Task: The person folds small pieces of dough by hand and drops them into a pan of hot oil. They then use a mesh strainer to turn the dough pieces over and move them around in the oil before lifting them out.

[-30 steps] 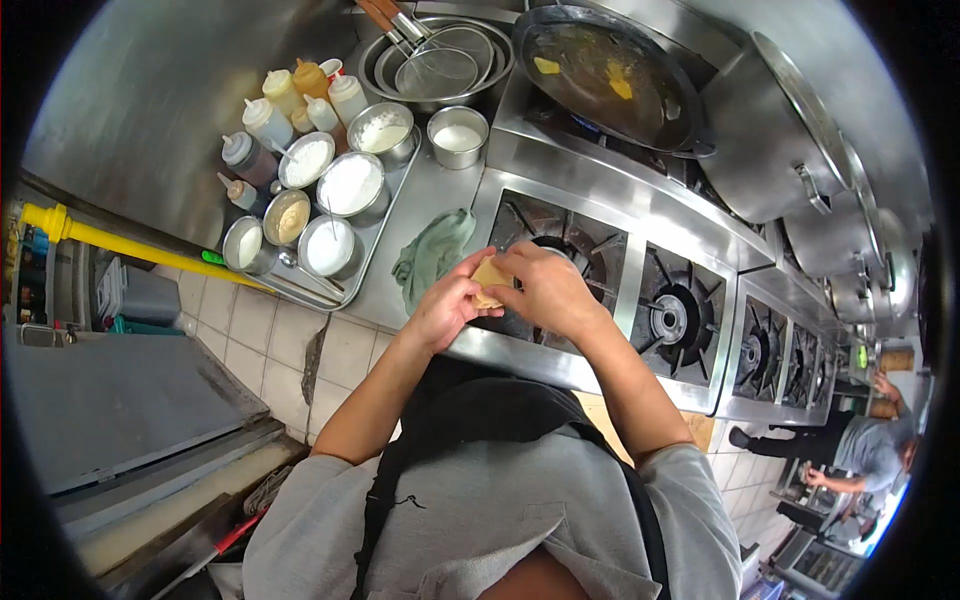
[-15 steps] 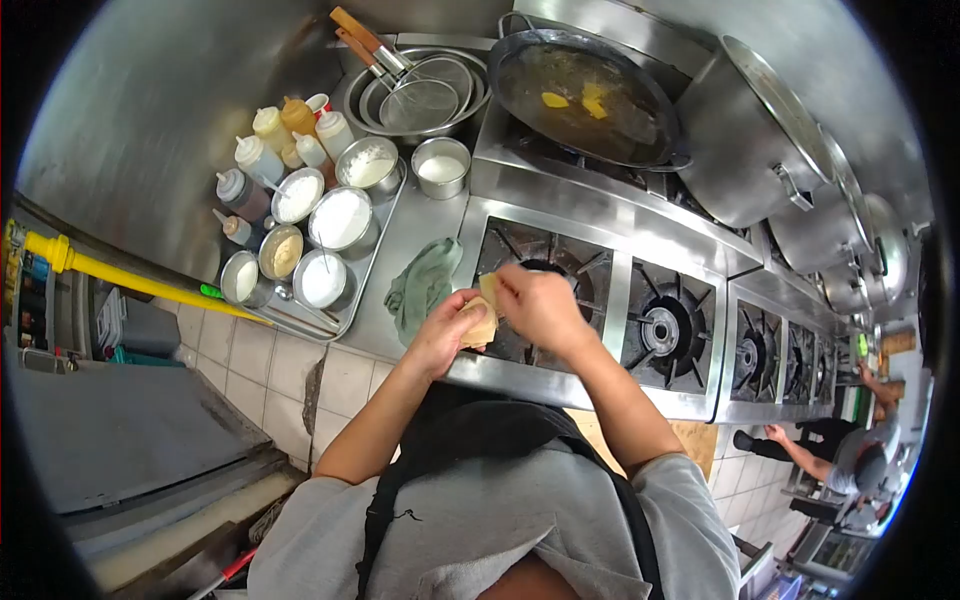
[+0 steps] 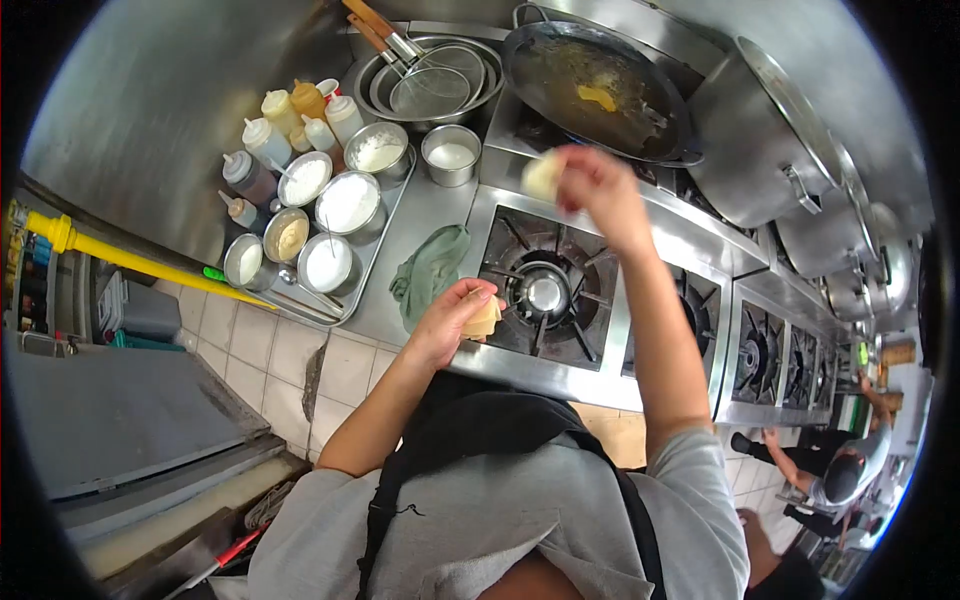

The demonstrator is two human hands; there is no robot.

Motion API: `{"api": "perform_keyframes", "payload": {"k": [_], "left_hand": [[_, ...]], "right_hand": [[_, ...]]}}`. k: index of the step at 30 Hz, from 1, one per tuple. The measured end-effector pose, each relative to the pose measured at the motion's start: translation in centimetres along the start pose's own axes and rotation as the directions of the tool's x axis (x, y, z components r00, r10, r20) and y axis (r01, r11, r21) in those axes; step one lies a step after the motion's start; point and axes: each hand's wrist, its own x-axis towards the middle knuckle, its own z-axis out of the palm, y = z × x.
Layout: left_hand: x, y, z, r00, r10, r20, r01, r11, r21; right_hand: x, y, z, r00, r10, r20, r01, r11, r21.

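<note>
My left hand (image 3: 440,328) is closed on a small stack of thin, pale yellow dough wrappers (image 3: 484,320) above the front edge of the stove. Farther forward, my right hand (image 3: 603,197) pinches a single pale wrapper (image 3: 541,176), both blurred by motion. That hand is just short of the near rim of a large dark wok (image 3: 565,118). Inside the wok lies dark oil or liquid with a yellow piece (image 3: 597,97) floating in it. A crumpled green cloth (image 3: 428,272) lies left of the burner, close to my left hand.
Steel bowls of white powder (image 3: 347,203) and squeeze bottles (image 3: 266,140) crowd a tray at left. Strainers (image 3: 430,93) rest in nested bowls behind. Gas burners (image 3: 545,290) run rightward below tall pots (image 3: 745,150). Another person (image 3: 845,470) works at far right.
My right hand has moved from beside the stack forward toward the wok, carrying one wrapper. My left hand stays nearly in place. Two yellow patches showed in the wok before; one shows now.
</note>
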Motion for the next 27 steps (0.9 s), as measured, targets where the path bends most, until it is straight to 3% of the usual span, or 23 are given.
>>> {"api": "perform_keyframes", "payload": {"k": [2,3,4,6,8,9,10,12,13,15,17,19,23,27], "left_hand": [[-0.1,-0.1,0.1,0.998,-0.047,-0.032,0.047,0.999,0.007],[-0.3,-0.3,0.1,0.998,-0.052,-0.031,0.053,0.999,0.010],[-0.3,-0.4,0.2,0.999,-0.038,-0.029,0.037,0.999,-0.008],[-0.2,-0.3,0.2,0.999,-0.016,-0.033,0.015,0.999,-0.032],[-0.4,-0.4,0.1,0.999,0.028,-0.044,-0.032,0.993,-0.109],[-0.5,-0.6,-0.1,0.998,0.024,-0.054,-0.030,0.993,-0.116],[-0.3,-0.6,-0.4,0.999,0.012,-0.043,-0.019,0.988,-0.154],[0.3,-0.7,-0.8,1.000,-0.003,-0.027,-0.002,0.982,-0.186],[0.5,-0.7,-0.9,1.000,0.004,0.009,-0.002,0.977,-0.213],[0.9,-0.9,-0.8,0.999,0.009,0.052,0.003,0.972,-0.234],[1.1,-1.0,-0.5,0.999,-0.018,-0.031,0.010,0.971,-0.238],[1.2,-1.0,-0.5,0.998,-0.036,-0.041,0.026,0.975,-0.222],[1.3,-0.9,-0.1,0.997,-0.075,-0.032,0.069,0.985,-0.158],[1.3,-1.0,-0.1,0.995,-0.098,-0.022,0.093,0.978,-0.185]], "right_hand": [[3.5,-2.1,-1.8,0.986,-0.023,-0.167,0.035,0.997,0.068],[4.8,-2.4,-2.8,0.978,-0.053,-0.201,0.036,0.995,-0.088],[4.7,-1.8,-2.9,0.978,-0.051,-0.204,0.034,0.996,-0.086],[4.6,-0.9,-2.5,0.891,-0.371,-0.260,0.220,0.856,-0.467],[0.1,-2.4,0.8,0.949,-0.273,-0.160,0.167,0.860,-0.483],[-1.6,-0.4,2.2,0.941,-0.336,-0.031,0.251,0.759,-0.601],[-3.8,-0.2,3.7,0.978,-0.147,0.150,0.209,0.732,-0.648],[-7.1,1.4,6.9,0.927,-0.192,0.322,0.366,0.651,-0.665],[-7.9,1.7,7.9,0.926,-0.109,0.361,0.340,0.656,-0.674],[-8.4,3.3,9.0,0.924,-0.095,0.370,0.352,0.591,-0.726],[-8.5,4.2,9.5,0.927,-0.109,0.359,0.354,0.574,-0.738],[-8.6,4.6,9.6,0.884,-0.214,0.415,0.467,0.424,-0.776],[-9.0,3.8,10.0,0.886,-0.200,0.418,0.463,0.391,-0.795],[-8.7,4.1,10.0,0.901,-0.167,0.401,0.432,0.439,-0.788]]}}
